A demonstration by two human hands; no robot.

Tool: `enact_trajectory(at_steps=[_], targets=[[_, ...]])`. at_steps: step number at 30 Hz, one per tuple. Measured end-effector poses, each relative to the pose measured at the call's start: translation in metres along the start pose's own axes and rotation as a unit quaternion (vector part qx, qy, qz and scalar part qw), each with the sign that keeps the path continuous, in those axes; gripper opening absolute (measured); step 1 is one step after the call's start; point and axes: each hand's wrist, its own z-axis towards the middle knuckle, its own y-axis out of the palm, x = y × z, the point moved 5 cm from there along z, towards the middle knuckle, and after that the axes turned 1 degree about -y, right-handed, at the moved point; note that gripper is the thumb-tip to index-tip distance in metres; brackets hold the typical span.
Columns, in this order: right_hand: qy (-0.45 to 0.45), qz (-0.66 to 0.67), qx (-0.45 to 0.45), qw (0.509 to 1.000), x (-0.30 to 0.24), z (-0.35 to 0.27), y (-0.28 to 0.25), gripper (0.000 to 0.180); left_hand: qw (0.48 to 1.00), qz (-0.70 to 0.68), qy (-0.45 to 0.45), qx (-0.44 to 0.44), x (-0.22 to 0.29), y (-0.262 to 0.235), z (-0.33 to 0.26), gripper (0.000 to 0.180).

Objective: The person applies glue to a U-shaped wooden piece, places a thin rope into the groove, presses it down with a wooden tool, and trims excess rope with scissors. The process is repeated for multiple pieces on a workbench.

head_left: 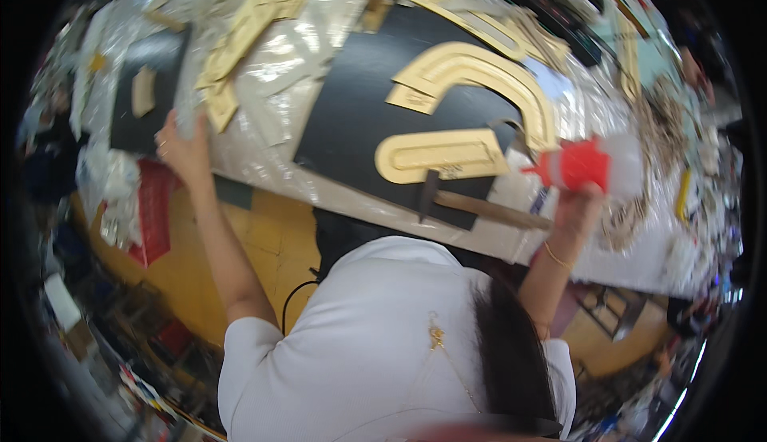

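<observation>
Red and translucent, a squeeze bottle (582, 165) is clasped in the right hand (577, 212), with a hammer (491, 209) laid just left of that grip and a cream round-ended piece (439, 155) beyond it, while the left hand (185, 150), fingers spread, is held by a small black board (169, 60).

The squeeze bottle (590, 164) is bright red at its nozzle end and translucent white at the other. The hammer (487, 209) pairs a dark grey head with a brown handle. Pale yellow panels, one curved (513, 81), one straight (439, 156), carry darker outlines; the large board (351, 90) is black, the crate (155, 210) red.
</observation>
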Motion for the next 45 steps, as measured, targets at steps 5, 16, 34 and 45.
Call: enact_trajectory(at_steps=[5, 16, 34, 45], targets=[[-0.057, -0.039, 0.008, 0.998, 0.024, -0.014, 0.024, 0.091, 0.908, -0.313, 0.172, -0.219, 0.133, -0.027, -0.073, 0.064], [-0.105, -0.165, 0.008, 0.981, 0.052, -0.011, 0.032, 0.07, 0.84, -0.278, 0.331, -0.328, 0.212, -0.038, -0.146, 0.078], [-0.065, -0.159, -0.24, 0.956, 0.078, -0.038, 0.153, 0.082, 0.841, -0.321, 0.323, -0.291, 0.211, -0.038, -0.147, 0.062], [-0.08, -0.311, 0.134, 0.937, -0.069, 0.013, -0.036, 0.088, 0.95, -0.218, 0.068, -0.214, 0.138, 0.016, -0.028, 0.036]])
